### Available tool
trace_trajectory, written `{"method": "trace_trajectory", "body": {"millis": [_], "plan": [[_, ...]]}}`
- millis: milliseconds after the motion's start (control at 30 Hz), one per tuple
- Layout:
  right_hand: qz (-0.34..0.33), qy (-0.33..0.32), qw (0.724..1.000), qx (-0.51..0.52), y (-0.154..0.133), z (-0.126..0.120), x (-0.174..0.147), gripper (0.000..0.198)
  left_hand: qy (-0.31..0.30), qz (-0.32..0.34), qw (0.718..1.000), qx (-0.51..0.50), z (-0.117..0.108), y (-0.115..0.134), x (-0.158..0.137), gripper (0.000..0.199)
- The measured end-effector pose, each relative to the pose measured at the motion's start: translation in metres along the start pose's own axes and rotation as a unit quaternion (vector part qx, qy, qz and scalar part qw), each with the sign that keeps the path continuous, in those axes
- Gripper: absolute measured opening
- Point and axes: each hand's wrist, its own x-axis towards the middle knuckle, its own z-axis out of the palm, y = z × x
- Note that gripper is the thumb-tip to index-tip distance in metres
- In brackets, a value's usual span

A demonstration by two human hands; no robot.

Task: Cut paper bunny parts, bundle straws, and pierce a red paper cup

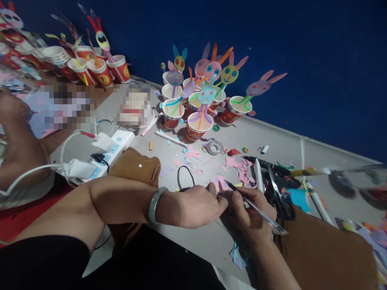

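Observation:
My right hand (256, 207) grips a pen (261, 213) with a clear barrel and a black tip end, which points up and to the left. Close beside it is my left hand (198, 206), its fingers curled down toward the table and a jade-coloured bangle (155, 205) on the wrist. What those fingers hold, if anything, is hidden. Pink paper (220, 181) lies just beyond both hands, near the pen tip. A thin black cord loop (185, 169) stands behind my left hand. Scissors (276, 187) with black handles lie right of my right hand.
Paper cups (200, 127) with paper rabbit faces on coloured stems stand by the blue wall. Tape (214, 147), markers and paper scraps litter the table. A power strip (113, 155) with cables lies left, beside a brown cloth (133, 165). Another person's arm (21, 149) reaches in at left.

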Motion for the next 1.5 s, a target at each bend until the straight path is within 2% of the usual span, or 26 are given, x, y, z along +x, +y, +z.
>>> {"method": "trace_trajectory", "body": {"millis": [167, 333, 700, 933, 1033, 1233, 1500], "plan": [[0.006, -0.027, 1.0, -0.01, -0.009, -0.007, 0.005, 0.028, 0.004, -0.002, 1.0, 0.002, 0.003, -0.001, 0.0, 0.048], [0.002, -0.014, 1.0, -0.008, -0.005, -0.004, 0.004, 0.029, -0.017, 0.005, 1.0, -0.022, -0.003, -0.004, 0.0, 0.045], [0.007, -0.003, 1.0, -0.004, 0.0, 0.0, -0.001, 0.031, -0.015, 0.005, 1.0, -0.015, -0.003, -0.005, 0.0, 0.044], [0.007, -0.011, 1.0, 0.007, -0.003, -0.005, 0.002, 0.026, -0.015, 0.006, 1.0, 0.009, -0.003, -0.001, -0.002, 0.048], [0.023, 0.007, 1.0, 0.015, 0.0, -0.003, 0.0, 0.028, -0.016, 0.005, 1.0, 0.019, -0.002, -0.001, -0.002, 0.049], [0.044, 0.009, 0.999, 0.025, 0.004, 0.001, -0.003, 0.033, -0.013, -0.015, 0.999, 0.04, -0.002, 0.002, -0.002, 0.062], [0.041, 0.012, 0.998, 0.038, 0.0, -0.002, -0.001, 0.03, -0.033, -0.026, 0.998, 0.055, 0.004, 0.004, -0.003, 0.059]]}}
